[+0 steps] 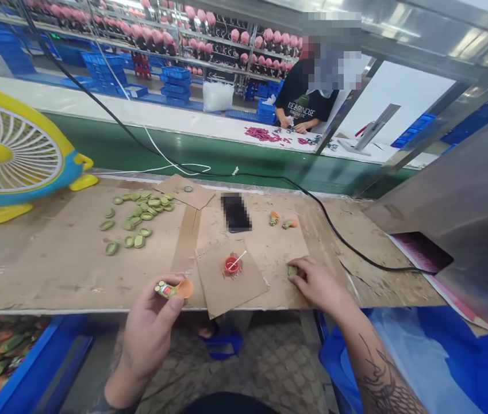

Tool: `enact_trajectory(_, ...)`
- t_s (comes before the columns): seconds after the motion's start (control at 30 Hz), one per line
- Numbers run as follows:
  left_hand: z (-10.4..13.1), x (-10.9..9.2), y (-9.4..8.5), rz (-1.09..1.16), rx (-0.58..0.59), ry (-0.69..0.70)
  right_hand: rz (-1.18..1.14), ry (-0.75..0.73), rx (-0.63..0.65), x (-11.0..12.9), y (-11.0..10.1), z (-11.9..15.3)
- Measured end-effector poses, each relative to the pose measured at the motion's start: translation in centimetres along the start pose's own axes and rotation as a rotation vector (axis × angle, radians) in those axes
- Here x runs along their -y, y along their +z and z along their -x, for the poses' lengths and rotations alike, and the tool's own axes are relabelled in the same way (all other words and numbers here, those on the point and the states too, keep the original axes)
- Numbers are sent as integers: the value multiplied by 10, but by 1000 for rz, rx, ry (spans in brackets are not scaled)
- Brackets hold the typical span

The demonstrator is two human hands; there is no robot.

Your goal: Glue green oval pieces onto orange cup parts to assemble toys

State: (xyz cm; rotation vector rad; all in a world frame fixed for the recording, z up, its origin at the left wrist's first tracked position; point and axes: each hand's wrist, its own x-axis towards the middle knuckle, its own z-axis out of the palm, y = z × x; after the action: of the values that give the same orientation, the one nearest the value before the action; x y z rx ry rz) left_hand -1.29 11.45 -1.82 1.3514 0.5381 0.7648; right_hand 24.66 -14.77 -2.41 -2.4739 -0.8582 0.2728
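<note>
My left hand [155, 322] is closed around a small green, red and orange figurine [166, 289] at the table's front edge. Its orange end points to the right, by my thumb. On the right, my right hand [315, 282] pinches a small green piece [292, 270] low over the cardboard; its shape is partly covered by my fingers. Between the hands, a red pot [231, 265] with a white stick [238, 260] in it sits on a square of cardboard [250, 290]. Beyond my right hand lie two similar green and orange figurines [274, 218]. Several hollow oval green pieces [134, 221] are scattered at left.
A dark phone [235, 213] lies behind the pot. A yellow and blue fan [15, 152] stands at left. Black cable [338, 233] crosses the table's right side. Below left, a blue crate [41, 368] holds many pieces. A co-worker [304, 95] works at the opposite bench.
</note>
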Motion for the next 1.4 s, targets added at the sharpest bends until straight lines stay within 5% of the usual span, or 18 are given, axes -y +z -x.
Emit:
enact_trajectory(0.13,6,-9,11,-52,92,5,-128,-29,-34,30,-2,18)
enact_trajectory(0.3,16,-20,26,-103,266,64,-842,-155,63,102,15,63)
enact_trajectory(0.43,18,-19,31,-93,343,79,-844,-258,59,137,28,74)
enact_trajectory(0.73,18,-10,26,-162,377,146,-788,-289,62,140,34,67)
enact_trajectory(0.9,13,-11,22,-265,383,306,-785,-270,58,140,34,69)
enact_trajectory(1.23,9,-31,24,-368,453,576,-671,-483,-61,143,31,76)
enact_trajectory(1.4,13,-37,22,-396,468,604,-667,-584,-111,145,32,79)
